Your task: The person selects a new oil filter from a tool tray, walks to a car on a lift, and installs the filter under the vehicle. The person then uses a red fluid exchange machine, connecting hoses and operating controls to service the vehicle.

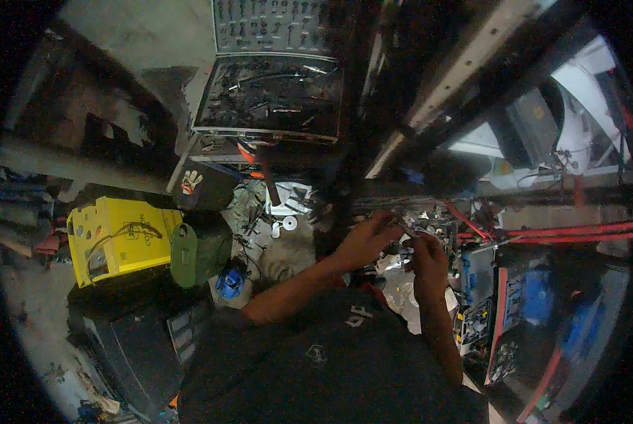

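In my feed, the fingertips of the left hand (pixel 367 239) and right hand (pixel 428 260) are blurred; I cannot determine what either one grips, nor whether they touch each other. The metal parts (pixel 391 263) between the hands are too indistinct to identify, and the right hand covers some of them. The upper edge crops the lid (pixel 270 51) of the case (pixel 267 134); I cannot separate the small tools (pixel 277 90) inside. The shirt (pixel 316 385) runs off the lower edge. Blur masks the kind of the blue item (pixel 232 281).
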### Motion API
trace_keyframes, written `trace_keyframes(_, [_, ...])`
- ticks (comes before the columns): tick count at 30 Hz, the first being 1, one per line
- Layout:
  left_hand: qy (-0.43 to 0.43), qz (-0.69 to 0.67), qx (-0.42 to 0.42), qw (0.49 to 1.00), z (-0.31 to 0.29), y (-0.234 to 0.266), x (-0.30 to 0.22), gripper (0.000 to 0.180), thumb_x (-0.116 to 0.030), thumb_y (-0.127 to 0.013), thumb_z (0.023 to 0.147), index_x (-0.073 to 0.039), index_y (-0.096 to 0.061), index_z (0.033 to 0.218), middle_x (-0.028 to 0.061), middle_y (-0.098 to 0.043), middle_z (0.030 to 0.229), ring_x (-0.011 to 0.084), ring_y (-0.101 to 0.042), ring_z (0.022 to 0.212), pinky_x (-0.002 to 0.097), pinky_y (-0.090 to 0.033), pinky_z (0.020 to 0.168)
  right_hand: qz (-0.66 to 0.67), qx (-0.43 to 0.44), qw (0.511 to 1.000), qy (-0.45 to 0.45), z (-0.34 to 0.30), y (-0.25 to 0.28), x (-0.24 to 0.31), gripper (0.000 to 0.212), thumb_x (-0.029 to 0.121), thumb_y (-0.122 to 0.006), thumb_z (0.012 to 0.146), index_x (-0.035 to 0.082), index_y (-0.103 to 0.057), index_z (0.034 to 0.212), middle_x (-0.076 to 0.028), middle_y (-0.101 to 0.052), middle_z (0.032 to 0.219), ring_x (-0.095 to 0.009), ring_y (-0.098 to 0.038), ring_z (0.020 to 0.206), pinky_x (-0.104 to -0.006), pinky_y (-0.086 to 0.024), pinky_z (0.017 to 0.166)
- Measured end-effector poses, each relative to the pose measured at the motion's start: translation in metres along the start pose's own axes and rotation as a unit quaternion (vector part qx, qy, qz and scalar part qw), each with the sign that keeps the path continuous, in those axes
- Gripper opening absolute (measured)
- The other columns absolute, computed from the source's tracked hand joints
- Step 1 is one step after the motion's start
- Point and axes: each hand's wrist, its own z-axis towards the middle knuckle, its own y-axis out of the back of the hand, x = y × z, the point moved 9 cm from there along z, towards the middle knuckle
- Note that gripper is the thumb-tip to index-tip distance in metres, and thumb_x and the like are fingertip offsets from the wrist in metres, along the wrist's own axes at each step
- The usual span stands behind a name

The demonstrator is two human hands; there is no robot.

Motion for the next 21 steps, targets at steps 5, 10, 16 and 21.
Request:
trace_keyframes(5, [0.084,0.017,-0.007,0.996,0.020,0.024,0.032,0.047,-0.040,-0.059,0.104,-0.001,-0.058,0.131,0.0181,-0.072,0.115,0.0282,-0.068,0.108,0.0395,-0.051,0.093,-0.005,0.039,0.999,-0.009,0.004,-0.037,-0.010,0.036,0.028,-0.059,0.106,0.001,-0.059,0.129,-0.009,-0.071,0.100,-0.008,-0.054,0.066,-0.0260,-0.046,0.057])
trace_keyframes(10, [0.070,0.118,-0.129,0.982,0.052,0.101,0.032,0.040,-0.037,-0.056,0.106,-0.004,-0.061,0.126,0.0197,-0.073,0.104,0.0338,-0.071,0.096,0.0430,-0.053,0.083,-0.078,0.041,0.994,-0.059,0.012,-0.026,-0.031,0.034,0.030,-0.061,0.105,0.001,-0.060,0.122,-0.006,-0.062,0.089,-0.011,-0.055,0.072,-0.0287,-0.048,0.061])
trace_keyframes(16, [-0.010,0.222,-0.174,0.959,0.123,0.179,0.026,0.035,-0.031,-0.056,0.105,0.001,-0.060,0.119,0.0199,-0.072,0.086,0.0393,-0.070,0.071,0.0482,-0.053,0.063,-0.044,-0.011,0.991,-0.123,0.013,0.016,-0.072,0.034,0.031,-0.063,0.103,0.002,-0.059,0.120,-0.008,-0.063,0.098,-0.017,-0.060,0.084,-0.0332,-0.053,0.069])
trace_keyframes(21, [-0.097,0.386,-0.272,0.876,0.176,0.218,-0.002,0.035,-0.033,-0.058,0.103,0.001,-0.063,0.110,0.0229,-0.071,0.095,0.0415,-0.070,0.085,0.0503,-0.056,0.073,-0.027,-0.020,0.991,-0.131,0.011,0.024,-0.092,0.029,0.026,-0.064,0.102,0.005,-0.060,0.121,-0.002,-0.059,0.089,-0.011,-0.055,0.069,-0.0319,-0.051,0.067])
